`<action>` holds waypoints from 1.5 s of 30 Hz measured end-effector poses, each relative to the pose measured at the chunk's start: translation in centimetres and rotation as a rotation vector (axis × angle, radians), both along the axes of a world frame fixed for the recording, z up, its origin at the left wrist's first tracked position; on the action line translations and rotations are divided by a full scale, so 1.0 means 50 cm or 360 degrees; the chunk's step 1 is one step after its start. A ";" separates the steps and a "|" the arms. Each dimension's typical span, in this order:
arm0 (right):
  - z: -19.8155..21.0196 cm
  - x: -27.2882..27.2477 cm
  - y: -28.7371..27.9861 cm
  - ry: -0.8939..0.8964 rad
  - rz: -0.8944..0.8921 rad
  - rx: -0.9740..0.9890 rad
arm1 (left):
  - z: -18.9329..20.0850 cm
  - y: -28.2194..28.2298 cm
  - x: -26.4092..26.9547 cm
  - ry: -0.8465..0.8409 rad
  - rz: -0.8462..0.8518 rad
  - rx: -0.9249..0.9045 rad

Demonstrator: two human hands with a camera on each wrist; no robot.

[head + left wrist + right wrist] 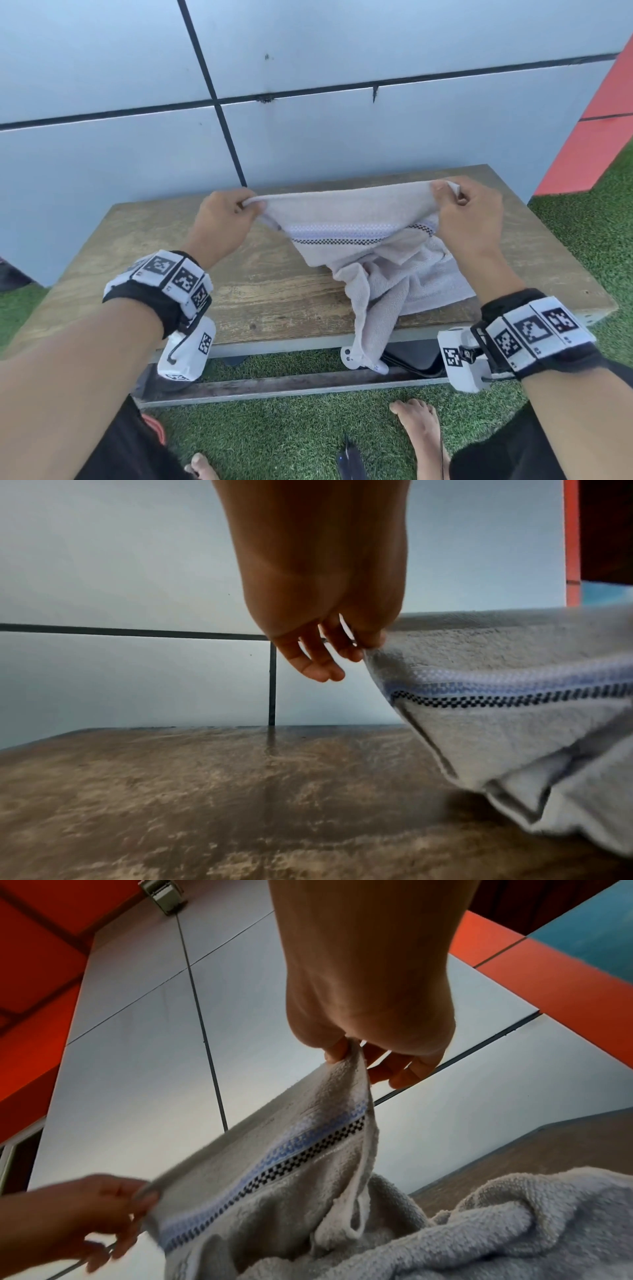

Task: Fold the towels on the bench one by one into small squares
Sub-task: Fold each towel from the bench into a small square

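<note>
A pale grey towel [359, 212] with a blue band and a dark checked stripe is held up over the wooden bench [171, 240]. My left hand [229, 216] pinches its top left corner, and my right hand [462, 212] pinches the top right corner. The top edge is stretched taut between them. The rest of the towel lies crumpled on the bench's right part, and one end hangs over the front edge [370, 346]. In the left wrist view the left hand [363, 642] pinches the towel [514, 696] corner. In the right wrist view the right hand [346, 1050] pinches the towel [274, 1164] edge.
A grey panelled wall [308, 130] stands right behind the bench. Green artificial turf [308, 431] surrounds it, with my bare feet [421, 428] in front. A dark flat object [411, 363] lies under the bench. A red panel [589, 147] rises at the right.
</note>
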State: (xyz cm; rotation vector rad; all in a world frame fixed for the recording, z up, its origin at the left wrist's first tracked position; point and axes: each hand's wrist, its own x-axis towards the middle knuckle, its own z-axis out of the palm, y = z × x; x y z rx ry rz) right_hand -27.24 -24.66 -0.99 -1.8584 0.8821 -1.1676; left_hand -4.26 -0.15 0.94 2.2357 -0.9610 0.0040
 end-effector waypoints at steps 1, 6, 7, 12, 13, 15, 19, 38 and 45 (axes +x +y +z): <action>-0.002 -0.003 -0.001 0.0040 0.0004 0.0002 | 0.006 -0.003 -0.001 0.0144 0.0010 -0.0211; -0.029 -0.026 -0.014 0.0816 0.0174 -0.0131 | -0.004 -0.043 -0.030 0.0689 -0.0021 -0.0625; -0.035 -0.030 -0.013 0.1039 0.0252 -0.0167 | -0.016 -0.057 -0.038 0.0723 -0.0071 -0.0540; -0.052 -0.030 0.015 0.1630 0.0555 -0.0142 | -0.089 -0.121 -0.095 0.0320 -0.0546 0.0394; -0.054 -0.024 0.023 0.1602 0.0617 -0.0082 | -0.103 -0.132 -0.107 0.0293 -0.0675 0.0561; -0.057 -0.006 0.041 0.1597 0.0742 -0.0052 | -0.125 -0.142 -0.131 0.0341 -0.0812 0.0804; -0.085 0.043 0.079 0.1495 0.0890 -0.0094 | -0.155 -0.151 -0.141 0.0332 -0.0868 0.0772; 0.235 0.527 -0.156 0.0341 0.0173 -0.0412 | 0.214 -0.227 0.414 -0.0541 0.0471 -0.0085; 0.243 0.539 -0.180 0.0269 0.0126 -0.0072 | 0.258 -0.176 0.436 0.0910 0.0583 -0.0635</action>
